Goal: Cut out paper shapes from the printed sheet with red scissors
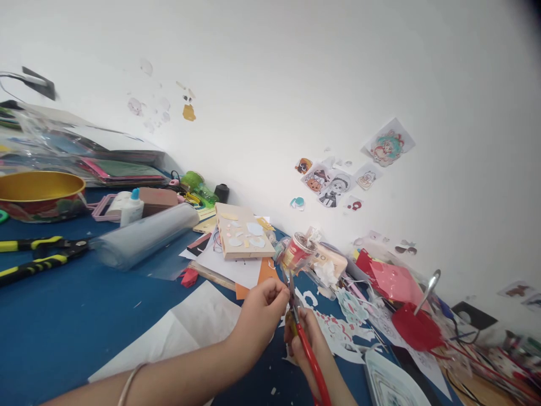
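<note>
We have the right hand [319,341] gripping red-handled scissors [311,358], fingers curled round the handles, partly hidden by them, so we can't say exactly how they sit in the loops. Blades point up and away, tips slightly parted, right at the left hand's fingertips. Left hand [267,304]: thumb and forefinger drawn together in a pinch, other fingers folded in; something small may sit between them, but we can't make it out. Scissors are low in the middle of the view, above the blue cloth [51,338], with cut paper scraps [338,332] just to the right and a creased white sheet [186,316] beneath the left forearm. Step looks like close snipping, we judge. To do it well, we'd keep the left pinch firm but back from the cutting line, since skin and blades are very near, and turn the piece into the blades rather than twisting the right wrist. Short bites near the pivot should give better control than the tips. We'd also keep loose scraps off the blades, as a stray edge could get caught and cut by mistake
</note>
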`<state>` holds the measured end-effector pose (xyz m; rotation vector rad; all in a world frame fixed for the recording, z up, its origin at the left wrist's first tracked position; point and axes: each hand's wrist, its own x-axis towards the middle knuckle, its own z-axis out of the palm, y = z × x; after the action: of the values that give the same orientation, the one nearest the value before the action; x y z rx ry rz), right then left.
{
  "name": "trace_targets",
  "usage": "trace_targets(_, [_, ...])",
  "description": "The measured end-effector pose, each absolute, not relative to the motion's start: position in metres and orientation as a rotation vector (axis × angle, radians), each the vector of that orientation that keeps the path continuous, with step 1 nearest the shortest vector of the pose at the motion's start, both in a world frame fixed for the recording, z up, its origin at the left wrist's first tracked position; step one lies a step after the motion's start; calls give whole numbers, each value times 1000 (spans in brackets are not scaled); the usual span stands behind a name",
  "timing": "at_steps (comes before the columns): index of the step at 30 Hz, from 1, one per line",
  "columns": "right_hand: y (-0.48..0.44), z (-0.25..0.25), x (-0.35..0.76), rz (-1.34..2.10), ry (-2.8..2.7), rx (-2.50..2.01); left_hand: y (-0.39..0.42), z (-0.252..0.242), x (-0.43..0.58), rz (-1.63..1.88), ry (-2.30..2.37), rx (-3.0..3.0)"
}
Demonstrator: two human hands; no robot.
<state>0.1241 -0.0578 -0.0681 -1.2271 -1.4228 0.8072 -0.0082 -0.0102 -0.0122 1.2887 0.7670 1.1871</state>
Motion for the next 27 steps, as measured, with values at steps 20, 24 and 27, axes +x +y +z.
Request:
trace_targets(20, [-59,-62,118,872,-1479,-1137,-16,-10,-11,1189,714,1319])
trace_targets(24, [-59,-61,119,879,-1453,-1129,-11,-12,-14,1195,729,1415])
trace_targets(27, [-60,-60,120,888,-1438,-1142,-10,-11,-15,1194,760,1502])
